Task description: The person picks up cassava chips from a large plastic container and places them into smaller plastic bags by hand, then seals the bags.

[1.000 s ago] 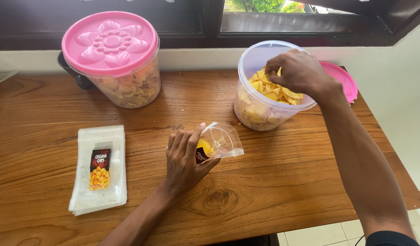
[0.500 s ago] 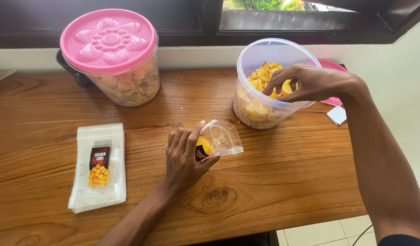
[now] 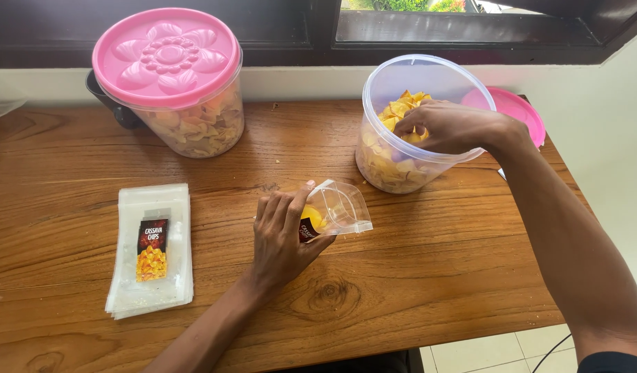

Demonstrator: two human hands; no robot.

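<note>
- Well to the left of the left hand, a flat stack of empty clear pouches [image 3: 151,250] lies on the wooden table [image 3: 436,276]; they look thin, slick and floppy, so one would likely be peeled off by a corner or edge.
- Up and to the left of the same hand stands a closed tub with a pink flower lid [image 3: 170,79], full of pale chips.
- The left hand [image 3: 284,238] rests on the table with its fingers curled around the lower, labelled end of a clear pouch [image 3: 332,209], thumb on top. The pouch lies tilted, its mouth spread open toward the right hand's side.
- The pouch seems light and soft; a grip near the mouth or along a side seam would probably hold it open best, since the film is likely to slip and collapse.
- Up and to the right of the left hand sits the open clear tub [image 3: 418,124], holding yellow chips [image 3: 401,110].
- The right hand [image 3: 456,128] reaches into that tub, fingers bent down among the chips; whether it has pinched any cannot be told.
- The chips look thin, stiff and brittle, so a loose, gentle pinch suits them.
- Just behind the right hand's wrist, a pink lid [image 3: 522,110] lies beside the tub.
</note>
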